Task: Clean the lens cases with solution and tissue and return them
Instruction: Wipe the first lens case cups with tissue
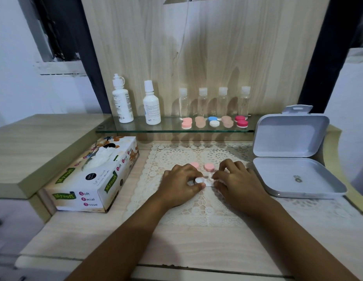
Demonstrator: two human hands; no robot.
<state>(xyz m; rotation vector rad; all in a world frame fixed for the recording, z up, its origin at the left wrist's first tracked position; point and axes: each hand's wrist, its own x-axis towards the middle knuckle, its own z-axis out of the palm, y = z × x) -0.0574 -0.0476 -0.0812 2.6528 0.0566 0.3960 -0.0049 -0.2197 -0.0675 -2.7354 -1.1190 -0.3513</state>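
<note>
- A white lens case (201, 180) is pinched by the left hand (179, 184) on the lace mat (176, 155).
- White tissue (220, 181) is gripped by the right hand (237, 182).
- Two pink caps (209, 167) are seen at 12 o'clock of the hands.

Your left hand (180, 184) covers most of the white lens case (200, 180), so you only get one round rim peeking out by the thumb. Your right hand (238, 182) buries the tissue (221, 181); just a white scrap shows under the fingers. One pink cap (194, 164) is half hidden behind your left knuckles. Small print on the two solution bottles (122, 102) is too fine to read. Something tiny sits in the open grey case (297, 178), too small to tell what. Both forearms run off the bottom edge, and the tissue box (95, 175) label blurs in places.
</note>
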